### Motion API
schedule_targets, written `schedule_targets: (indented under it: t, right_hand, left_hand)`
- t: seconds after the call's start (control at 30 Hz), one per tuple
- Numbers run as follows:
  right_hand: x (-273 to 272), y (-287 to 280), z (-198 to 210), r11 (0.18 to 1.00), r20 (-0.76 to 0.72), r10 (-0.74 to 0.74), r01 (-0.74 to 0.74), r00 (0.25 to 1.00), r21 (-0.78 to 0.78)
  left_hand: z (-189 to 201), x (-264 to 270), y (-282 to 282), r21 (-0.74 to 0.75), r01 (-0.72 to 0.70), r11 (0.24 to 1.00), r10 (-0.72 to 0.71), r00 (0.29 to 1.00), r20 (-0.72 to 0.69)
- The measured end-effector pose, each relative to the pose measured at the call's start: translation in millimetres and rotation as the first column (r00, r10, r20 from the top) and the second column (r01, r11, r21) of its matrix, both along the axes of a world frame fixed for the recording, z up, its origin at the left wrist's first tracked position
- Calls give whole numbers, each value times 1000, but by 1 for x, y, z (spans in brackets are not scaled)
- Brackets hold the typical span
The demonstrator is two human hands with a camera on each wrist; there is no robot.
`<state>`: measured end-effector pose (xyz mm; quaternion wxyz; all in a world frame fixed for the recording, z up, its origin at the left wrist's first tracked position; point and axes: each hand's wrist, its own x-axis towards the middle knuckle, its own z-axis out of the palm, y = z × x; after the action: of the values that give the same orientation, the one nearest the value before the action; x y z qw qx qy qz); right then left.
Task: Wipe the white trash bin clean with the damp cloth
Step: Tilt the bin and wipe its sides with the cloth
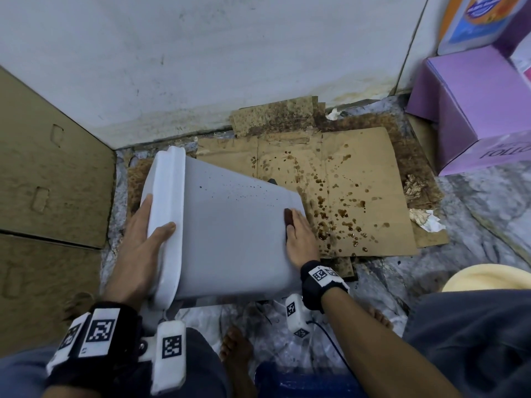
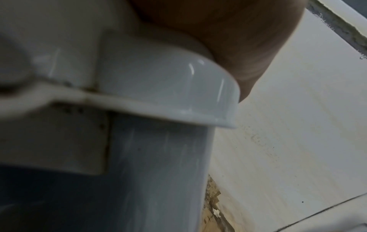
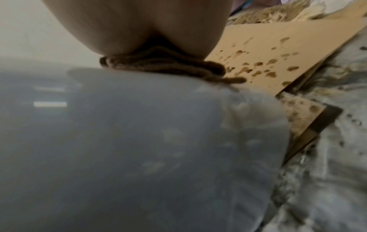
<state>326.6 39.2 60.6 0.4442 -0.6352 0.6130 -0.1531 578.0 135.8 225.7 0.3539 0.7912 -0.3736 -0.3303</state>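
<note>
Head view: my left hand [image 1: 143, 239] clasps the lid end of the tipped white trash bin [image 1: 230, 234], my right hand [image 1: 300, 239] flattens the damp cloth [image 1: 288, 218] near its base; specks could smear | Left wrist: rim grip may slip | Right wrist: stained cardboard [image 3: 278, 51] crowds the cloth's edge.

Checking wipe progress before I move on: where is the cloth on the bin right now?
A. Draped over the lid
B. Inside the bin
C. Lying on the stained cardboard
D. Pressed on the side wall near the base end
D: the right hand presses the brown cloth flat on the tipped white trash bin side wall, close to its base end, while the left hand holds the lid end.
</note>
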Motion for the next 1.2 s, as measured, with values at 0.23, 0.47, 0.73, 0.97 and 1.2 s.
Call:
schedule_targets:
  t: [0.23, 0.47, 0.73, 0.97, 1.2]
  right_hand:
    - [34, 22, 52, 964, 188, 202, -161, 961, -214]
    - [68, 25, 95, 928, 281, 317, -235, 906, -290]
    - [95, 18, 113, 946, 482, 297, -185, 824, -266]
    - [111, 1, 115, 937, 418, 329, -237, 847, -257]
    - [112, -11, 111, 835, 246, 544, -487, 802, -257]
  left_hand:
    - [9, -12, -5, 27, 41, 999, -43, 995, 88]
    - [19, -31, 0, 104, 28, 994, -39, 994, 98]
    - [25, -34, -9, 149, -38, 988, 9, 981, 191]
    - [30, -22, -26, 83, -100, 992, 88, 986, 140]
    - [14, -3, -30, 28, -111, 993, 112, 993, -39]
